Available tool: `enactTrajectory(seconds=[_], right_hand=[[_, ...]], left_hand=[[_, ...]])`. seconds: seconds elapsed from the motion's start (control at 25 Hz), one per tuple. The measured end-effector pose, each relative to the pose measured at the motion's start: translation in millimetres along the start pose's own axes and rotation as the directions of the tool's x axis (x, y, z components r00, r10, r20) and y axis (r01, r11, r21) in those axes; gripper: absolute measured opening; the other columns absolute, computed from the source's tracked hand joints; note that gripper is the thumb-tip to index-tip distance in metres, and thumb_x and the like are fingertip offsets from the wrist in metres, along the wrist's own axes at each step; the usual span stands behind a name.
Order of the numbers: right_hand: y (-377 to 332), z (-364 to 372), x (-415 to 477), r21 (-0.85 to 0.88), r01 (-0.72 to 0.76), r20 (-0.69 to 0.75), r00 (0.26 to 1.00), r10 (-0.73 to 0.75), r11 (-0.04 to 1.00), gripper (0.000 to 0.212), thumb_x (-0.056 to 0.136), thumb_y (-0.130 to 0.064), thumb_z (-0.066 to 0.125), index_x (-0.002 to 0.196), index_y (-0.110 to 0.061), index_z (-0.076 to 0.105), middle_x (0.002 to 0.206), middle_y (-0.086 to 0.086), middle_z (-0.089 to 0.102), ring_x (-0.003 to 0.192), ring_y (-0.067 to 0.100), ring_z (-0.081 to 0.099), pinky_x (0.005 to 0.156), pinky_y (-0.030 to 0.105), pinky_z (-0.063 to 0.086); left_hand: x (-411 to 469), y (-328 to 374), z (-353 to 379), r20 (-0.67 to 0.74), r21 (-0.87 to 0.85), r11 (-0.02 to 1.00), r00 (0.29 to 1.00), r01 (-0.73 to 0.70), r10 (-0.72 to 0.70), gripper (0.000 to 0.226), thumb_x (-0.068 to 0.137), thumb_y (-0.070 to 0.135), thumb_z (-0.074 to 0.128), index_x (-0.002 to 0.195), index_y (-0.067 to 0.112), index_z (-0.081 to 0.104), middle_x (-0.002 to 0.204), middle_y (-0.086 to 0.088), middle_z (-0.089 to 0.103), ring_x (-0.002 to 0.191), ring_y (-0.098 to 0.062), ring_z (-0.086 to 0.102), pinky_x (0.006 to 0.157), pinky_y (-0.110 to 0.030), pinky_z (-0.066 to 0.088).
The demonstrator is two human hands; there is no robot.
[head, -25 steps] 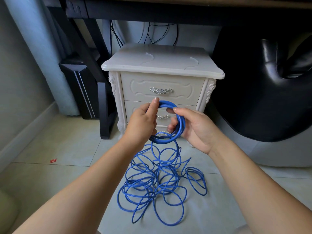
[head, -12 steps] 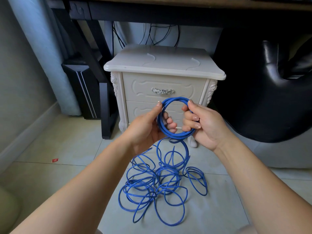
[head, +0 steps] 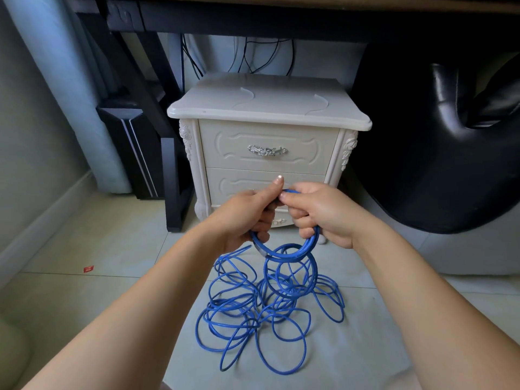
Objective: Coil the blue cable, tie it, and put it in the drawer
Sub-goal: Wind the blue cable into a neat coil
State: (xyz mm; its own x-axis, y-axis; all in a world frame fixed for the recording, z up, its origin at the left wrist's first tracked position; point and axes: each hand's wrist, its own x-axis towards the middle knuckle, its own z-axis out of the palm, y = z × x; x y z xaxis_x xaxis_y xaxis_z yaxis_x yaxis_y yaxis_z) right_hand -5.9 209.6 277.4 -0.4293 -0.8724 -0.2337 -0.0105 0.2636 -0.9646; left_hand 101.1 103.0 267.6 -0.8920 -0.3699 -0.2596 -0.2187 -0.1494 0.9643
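Observation:
A small coil of the blue cable [head: 287, 253] hangs between my hands in front of the white nightstand. My left hand [head: 247, 215] grips the coil's left side, thumb up. My right hand [head: 318, 212] grips its right side, fingers curled through the loop. The rest of the cable lies below as a loose heap of blue loops [head: 267, 313] on the tiled floor. Both drawers are closed: the top drawer [head: 267, 136] with its silver handle [head: 267, 150], and the lower drawer [head: 239, 182] partly hidden behind my hands.
The white nightstand [head: 267, 108] stands under a dark desk. A black computer tower [head: 135, 147] and a dark desk leg [head: 174, 181] are to its left. A black leather seat [head: 439, 153] fills the right. A small red scrap [head: 88, 268] lies on the floor at left.
Both hands have dropped lower with the coil and closed together over its top. The coil now hangs beneath them instead of standing upright between them.

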Motion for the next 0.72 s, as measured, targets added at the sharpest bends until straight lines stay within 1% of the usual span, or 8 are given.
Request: enactTrajectory(seconds=[0.08,0.16,0.24,0.36,0.44,0.56,0.64,0.72], right_hand=[[2,1,0,0.102,0.030,-0.031,0.999,-0.027,0.994,0.006,0.101,-0.015,0.050,0.106,-0.013,0.053,0.058,-0.004,0.032,0.040,0.004,0.022,0.039,0.018,0.025],[2,-1,0,0.273,0.046,-0.030,0.999,-0.040,0.961,0.015,0.099,-0.013,0.052,0.113,-0.011,0.054,0.059,-0.001,0.041,0.043,0.007,0.030,0.039,0.018,0.028],[1,-4,-3,0.373,0.045,-0.007,0.999,-0.046,0.927,0.013,0.096,-0.015,0.054,0.107,-0.009,0.058,0.060,0.002,0.049,0.050,0.014,0.043,0.044,0.021,0.038],[4,-8,-11,0.368,-0.003,0.045,0.999,-0.014,0.930,0.021,0.088,-0.025,0.058,0.096,-0.006,0.063,0.063,0.008,0.060,0.068,0.026,0.065,0.064,0.028,0.057],[8,-8,-13,0.378,-0.006,0.062,0.998,-0.018,0.926,0.022,0.081,-0.027,0.060,0.088,-0.007,0.063,0.069,0.010,0.066,0.079,0.029,0.069,0.074,0.030,0.058],[9,-3,-10,0.555,0.053,0.034,0.996,-0.086,0.830,0.017,0.082,-0.026,0.057,0.081,-0.009,0.057,0.063,0.005,0.061,0.067,0.023,0.067,0.073,0.032,0.058],[9,0,-6,0.638,0.090,-0.001,0.993,-0.117,0.765,0.017,0.088,-0.027,0.053,0.082,-0.012,0.054,0.053,-0.004,0.046,0.048,0.013,0.052,0.069,0.031,0.054],[8,1,-4,0.639,0.107,-0.027,0.993,-0.117,0.762,0.022,0.098,-0.026,0.045,0.082,-0.013,0.051,0.050,-0.008,0.032,0.040,0.007,0.034,0.062,0.026,0.048]], left_hand=[[1,1,0,-0.022,-0.001,1.000,0.999,-0.024,0.024,0.046,0.098,0.051,0.045,0.064,0.024,0.029,0.057,0.005,0.015,0.047,-0.012,0.014,0.045,-0.023,0.023],[1,1,-1,-0.048,-0.026,0.998,0.997,-0.063,0.062,0.047,0.100,0.048,0.045,0.062,0.024,0.029,0.055,0.006,0.016,0.045,-0.011,0.015,0.043,-0.022,0.021],[0,2,-2,-0.092,-0.092,0.989,0.990,-0.115,0.107,0.049,0.101,0.045,0.044,0.060,0.024,0.028,0.054,0.007,0.017,0.045,-0.010,0.015,0.042,-0.021,0.019],[2,2,-5,-0.218,-0.222,0.956,0.965,-0.191,0.143,0.049,0.101,0.043,0.044,0.060,0.024,0.028,0.050,0.009,0.018,0.043,-0.008,0.014,0.040,-0.020,0.017],[3,1,-5,-0.294,-0.283,0.928,0.943,-0.242,0.156,0.049,0.102,0.044,0.043,0.060,0.024,0.026,0.050,0.009,0.016,0.043,-0.009,0.014,0.040,-0.020,0.017],[3,-1,3,-0.317,-0.386,0.880,0.936,-0.276,0.154,0.049,0.102,0.046,0.040,0.061,0.024,0.025,0.051,0.007,0.013,0.044,-0.010,0.013,0.041,-0.020,0.020],[2,-2,8,-0.282,-0.464,0.850,0.951,-0.251,0.127,0.049,0.101,0.048,0.039,0.061,0.023,0.027,0.051,0.007,0.014,0.044,-0.010,0.014,0.040,-0.019,0.026],[0,-3,8,-0.238,-0.519,0.831,0.968,-0.201,0.085,0.048,0.101,0.048,0.041,0.063,0.022,0.031,0.052,0.006,0.018,0.043,-0.010,0.019,0.041,-0.019,0.032]])
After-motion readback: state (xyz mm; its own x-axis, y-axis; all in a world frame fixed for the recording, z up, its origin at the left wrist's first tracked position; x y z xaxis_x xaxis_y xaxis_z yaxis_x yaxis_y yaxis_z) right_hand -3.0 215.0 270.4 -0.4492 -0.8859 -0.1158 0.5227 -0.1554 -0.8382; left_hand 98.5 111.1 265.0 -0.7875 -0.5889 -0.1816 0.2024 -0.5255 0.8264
